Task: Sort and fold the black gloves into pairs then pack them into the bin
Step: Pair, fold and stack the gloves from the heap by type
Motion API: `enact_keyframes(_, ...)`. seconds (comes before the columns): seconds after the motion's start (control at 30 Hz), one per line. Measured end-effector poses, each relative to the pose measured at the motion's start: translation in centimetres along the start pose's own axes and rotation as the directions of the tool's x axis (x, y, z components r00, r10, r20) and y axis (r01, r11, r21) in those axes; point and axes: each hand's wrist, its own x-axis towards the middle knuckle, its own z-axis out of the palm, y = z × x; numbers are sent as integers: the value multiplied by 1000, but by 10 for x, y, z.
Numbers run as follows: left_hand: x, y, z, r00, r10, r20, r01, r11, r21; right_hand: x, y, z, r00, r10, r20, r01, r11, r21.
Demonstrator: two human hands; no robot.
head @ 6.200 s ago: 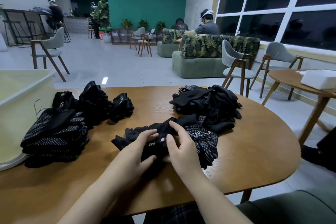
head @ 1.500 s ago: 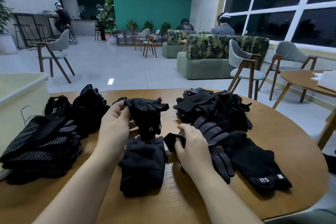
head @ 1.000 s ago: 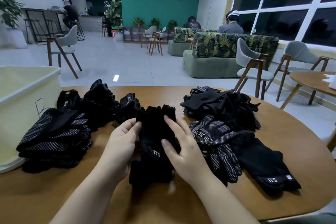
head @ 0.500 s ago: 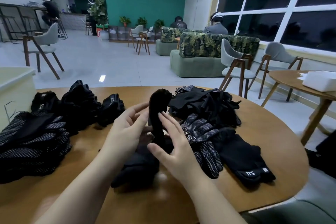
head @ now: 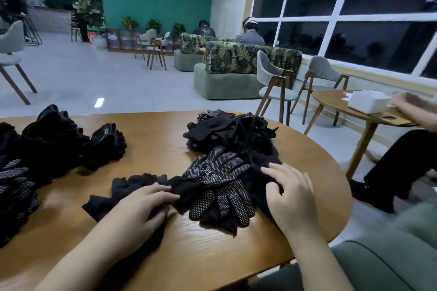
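Resting on the round wooden tabletop point(head: 165, 255), the left hand point(head: 136, 210) presses a plain black knit glove point(head: 125, 186) at six o'clock; the right hand point(head: 292, 194), fingers loosely spread, touches a black glove beside white-dotted black gloves point(head: 220, 184). Unsorted black gloves point(head: 231, 132) heap at twelve; folded black pairs point(head: 59, 139) sit at ten.

Bare worktop point(head: 156, 149) lies open beyond the hands, between the glove heaps point(head: 54, 139) left and the pile point(head: 231, 132) right.
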Motion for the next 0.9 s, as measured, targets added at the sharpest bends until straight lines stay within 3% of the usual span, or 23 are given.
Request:
enact_keyframes(0.03, -1, -2, 2, 1000, -2, -1, 2, 1000, -14, -1, 3, -3, 997, 47, 67, -49, 998, 26)
enact_keyframes(0.17, -1, -5, 4, 1000, -3, 5, 4, 999, -39, 17, -1, -6, 995, 69, 67, -76, 991, 108)
enact_keyframes(0.27, -3, -6, 6, 1000, -18, -6, 18, 999, -45, 51, -2, 12, 985, 87, 149, -101, 991, 85)
enact_keyframes(0.47, -6, -9, 9, 999, -27, -32, 24, 997, -75, 96, -1, 58, 910, 66, 410, -4, 989, -150)
enact_keyframes(0.57, -6, -8, 9, 999, -25, -36, 23, 998, -65, 104, 8, 70, 875, 144, 463, -6, 958, -286)
enact_keyframes(0.7, -7, -6, 8, 999, -30, -36, 28, 998, -57, 110, 20, 78, 821, 226, 524, -63, 949, -310)
enact_keyframes(0.77, -7, -4, 8, 999, -31, -38, 29, 998, -57, 110, 22, 80, 827, 234, 511, -112, 960, -258)
enact_keyframes(0.9, -7, -4, 8, 999, -26, -34, 24, 998, -53, 112, 31, 77, 911, 326, 254, -318, 945, -72)
